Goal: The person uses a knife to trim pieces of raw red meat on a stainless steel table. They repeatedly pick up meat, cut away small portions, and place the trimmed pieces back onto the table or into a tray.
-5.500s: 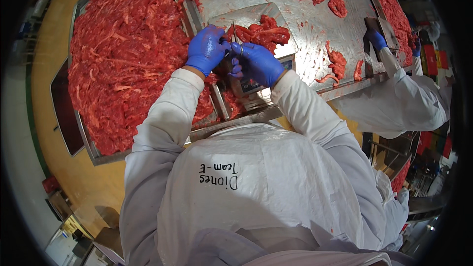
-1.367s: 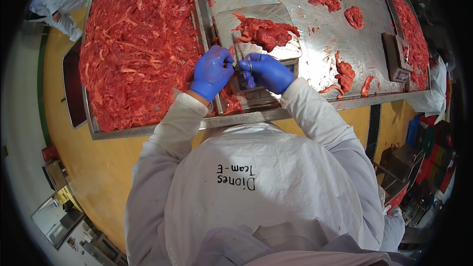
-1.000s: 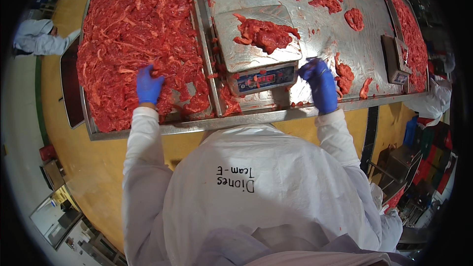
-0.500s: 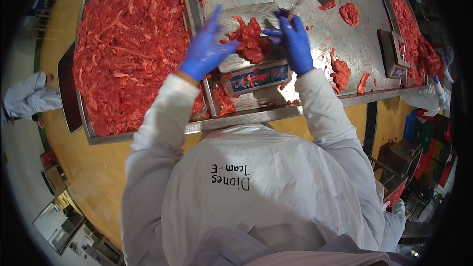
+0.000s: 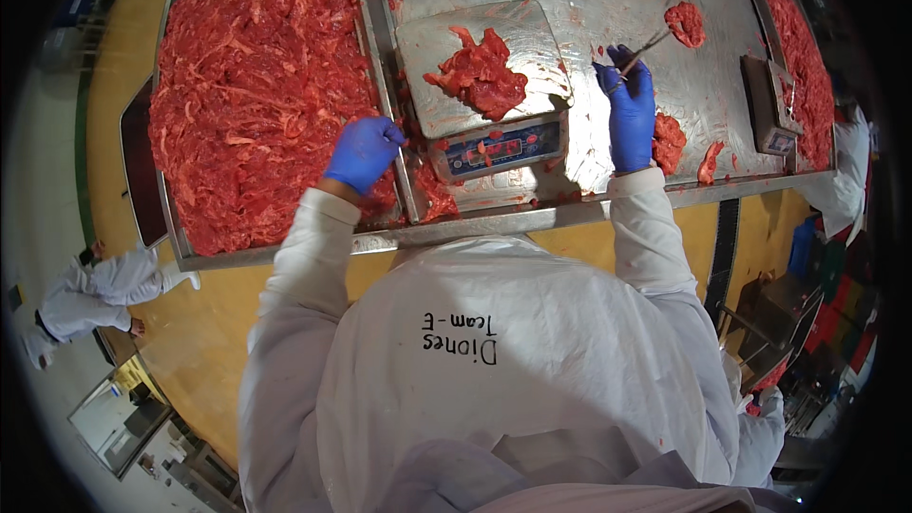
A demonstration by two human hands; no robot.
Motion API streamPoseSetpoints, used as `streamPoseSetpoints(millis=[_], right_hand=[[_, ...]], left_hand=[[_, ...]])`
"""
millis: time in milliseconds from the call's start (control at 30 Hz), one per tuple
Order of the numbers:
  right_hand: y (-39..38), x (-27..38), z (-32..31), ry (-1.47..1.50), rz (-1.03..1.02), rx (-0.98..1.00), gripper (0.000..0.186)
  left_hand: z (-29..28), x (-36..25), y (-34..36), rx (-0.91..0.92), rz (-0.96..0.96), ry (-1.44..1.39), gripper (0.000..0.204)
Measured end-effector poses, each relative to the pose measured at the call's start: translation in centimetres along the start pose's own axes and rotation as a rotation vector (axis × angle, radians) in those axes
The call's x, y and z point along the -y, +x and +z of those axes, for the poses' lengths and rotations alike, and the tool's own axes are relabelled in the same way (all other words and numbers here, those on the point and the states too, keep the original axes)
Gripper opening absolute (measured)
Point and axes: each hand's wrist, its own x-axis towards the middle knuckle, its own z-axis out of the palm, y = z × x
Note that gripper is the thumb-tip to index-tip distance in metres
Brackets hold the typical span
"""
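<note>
While the metal surface (image 5: 608, 0) spreads under everything, much of the meat heap (image 5: 256, 104) seems left, lying left of the scale (image 5: 546, 90). One meat piece (image 5: 484, 76) is already on the scale. Right of it, the right hand (image 5: 632, 119) is closed around scissors (image 5: 646, 50); to its left, the left hand (image 5: 364, 154) is curled tight, and I cannot tell if it pinches something small. Farther right, a ring-shaped piece (image 5: 686, 25) lies off the scale.

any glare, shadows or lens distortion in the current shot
Head view: white glare on the steel tabletop beside the right hand; head view: fisheye bows the front rim, corners go black; head view: shadow falls across part of the apron.
</note>
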Motion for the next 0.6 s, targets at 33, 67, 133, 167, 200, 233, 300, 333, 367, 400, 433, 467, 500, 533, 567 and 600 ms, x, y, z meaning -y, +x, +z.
streamPoseSetpoints(millis=[33,67,133,167,200,233,300,333,367,400,433,467,500,533,567,600], right_hand=[[0.6,0.2,-0.5,0.023,-0.01,-0.012,0.051],[0.9,0.5,-0.7,0.046,-0.015,-0.021,0.05],[0.7,1.3,0.0,0.096,-0.024,-0.012,0.05],[0.8,1.3,0.2,0.094,-0.026,-0.005,0.05],[0.9,1.3,0.5,0.094,-0.028,0.006,0.05],[0.8,0.9,0.7,0.083,0.013,0.024,0.05],[0.1,0.9,1.1,0.039,0.066,0.058,0.05],[-0.4,1.0,1.0,0.053,0.102,0.061,0.05],[-1.0,0.7,0.5,0.038,0.074,0.049,0.05],[-1.4,0.3,-0.5,0.019,0.044,0.03,0.05],[-1.4,-0.9,-1.6,-0.021,0.044,0.009,0.05],[-1.6,-2.0,-2.4,0.014,0.082,-0.036,0.05],[-2.0,-2.7,-2.9,0.032,0.153,-0.088,0.05],[-2.3,-3.2,-3.1,0.051,0.219,-0.137,0.05],[-2.8,-3.5,-3.2,0.034,0.2,-0.125,0.049],[-3.2,-3.8,-3.2,0.017,0.182,-0.114,0.049]], left_hand=[[-1.7,-1.7,0.1,0.123,-0.08,-0.083,0.014],[-3.2,-3.2,0.0,0.246,-0.166,-0.167,0.013],[-4.9,-6.7,-0.4,0.325,0.033,-0.363,0.012],[-5.5,-8.9,-0.6,0.397,0.104,-0.519,0.013],[-5.4,-10.1,-0.8,0.463,0.174,-0.676,0.013],[-4.8,-10.4,-0.1,0.376,0.186,-0.662,0.016],[-3.5,-9.5,2.3,0.195,0.203,-0.632,0.02],[-3.2,-7.4,2.9,0.009,0.243,-0.348,0.025],[-3.2,-4.2,3.4,-0.174,0.277,-0.057,0.029],[-3.6,-3.4,3.5,-0.348,0.311,0.236,0.033],[-2.9,-2.5,2.2,-0.372,0.261,0.286,0.04],[-1.3,-1.8,0.9,-0.329,0.232,0.348,0.04],[1.1,-0.4,0.1,-0.293,0.205,0.406,0.04],[2.6,0.5,-0.1,-0.261,0.178,0.463,0.04],[3.4,0.6,0.0,-0.227,0.136,0.486,0.037],[4.0,0.7,0.2,-0.193,0.094,0.507,0.033]])
